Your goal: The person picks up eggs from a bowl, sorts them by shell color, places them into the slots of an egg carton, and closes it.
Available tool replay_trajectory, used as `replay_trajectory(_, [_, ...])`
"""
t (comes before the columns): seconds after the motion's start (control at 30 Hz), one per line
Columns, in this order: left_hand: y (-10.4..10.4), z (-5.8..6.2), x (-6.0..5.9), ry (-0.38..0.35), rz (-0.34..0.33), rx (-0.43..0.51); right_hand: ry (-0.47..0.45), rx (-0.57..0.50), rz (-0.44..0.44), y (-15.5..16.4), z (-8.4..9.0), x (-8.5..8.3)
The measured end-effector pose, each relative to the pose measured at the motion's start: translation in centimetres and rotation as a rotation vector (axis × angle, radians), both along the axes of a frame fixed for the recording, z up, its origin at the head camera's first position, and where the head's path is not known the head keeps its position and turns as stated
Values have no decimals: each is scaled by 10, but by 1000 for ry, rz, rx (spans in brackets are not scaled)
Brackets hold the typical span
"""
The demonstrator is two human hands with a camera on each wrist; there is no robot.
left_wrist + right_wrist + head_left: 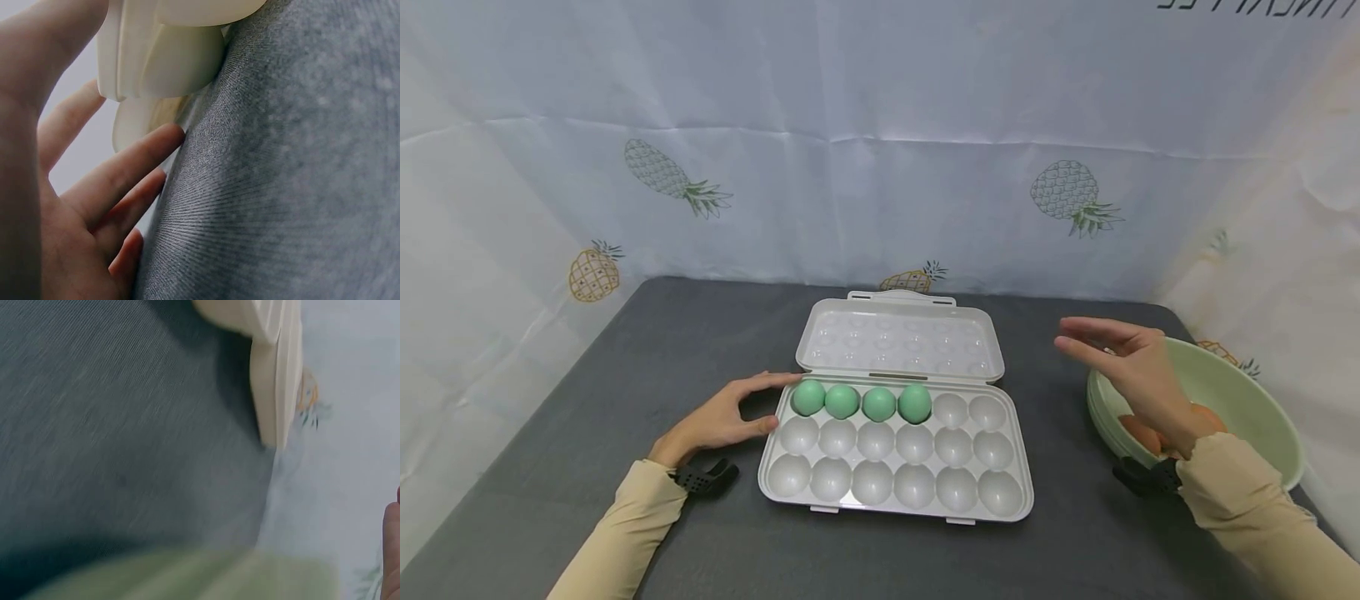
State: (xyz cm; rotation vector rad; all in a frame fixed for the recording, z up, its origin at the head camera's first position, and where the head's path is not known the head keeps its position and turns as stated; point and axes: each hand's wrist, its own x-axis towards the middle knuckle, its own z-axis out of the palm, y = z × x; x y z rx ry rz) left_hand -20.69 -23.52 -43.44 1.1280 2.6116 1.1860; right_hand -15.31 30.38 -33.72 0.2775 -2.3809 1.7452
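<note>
A white plastic egg tray (895, 492) lies open on the dark grey table, its lid (901, 340) folded back. Several green eggs (861, 402) fill the left part of its far row. My left hand (730, 415) rests on the table with straight fingers touching the tray's left edge (134, 75). My right hand (1123, 362) hovers empty, fingers straight, above the rim of a pale green bowl (1262, 408) that holds brown eggs (1138, 432). In the right wrist view, the tray's lid (275, 369) shows blurred and the bowl rim (187, 575) sits at the bottom.
A white curtain with pineapple prints (1067, 196) encloses the table at the back and sides. The grey tabletop (625, 367) stretches left of the tray. The bowl stands near the table's right edge.
</note>
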Motion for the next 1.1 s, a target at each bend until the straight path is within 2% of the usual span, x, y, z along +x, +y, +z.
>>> replay_trajectory(0.17, [0, -1, -1, 4, -5, 13, -28, 26, -73, 24, 0, 7])
replay_trajectory(0.4, [1, -1, 0, -2, -9, 17, -110, 2, -102, 51, 4, 19])
replay_trajectory(0.47, [1, 0, 1, -9, -8, 19, -121, 26, -129, 58, 3, 23])
replay_trajectory(0.57, [1, 0, 1, -12, -7, 20, -150, 138, -167, 69, -1, 28])
replay_trajectory(0.63, [1, 0, 1, -9, -7, 15, -183, 170, -179, 76, -5, 32])
replay_trajectory(0.67, [1, 0, 0, -6, -7, 13, -201, 199, -180, 80, -7, 33])
replay_trajectory(0.83, [1, -1, 0, -8, -10, 14, -279, 206, -125, 95, -18, 39])
replay_trajectory(1.0, [0, 0, 1, -16, -11, 23, -330, 254, -55, 101, -26, 43])
replay_trajectory(1.1, [1, 0, -1, -9, -21, 24, -356, 270, -47, 103, -28, 47])
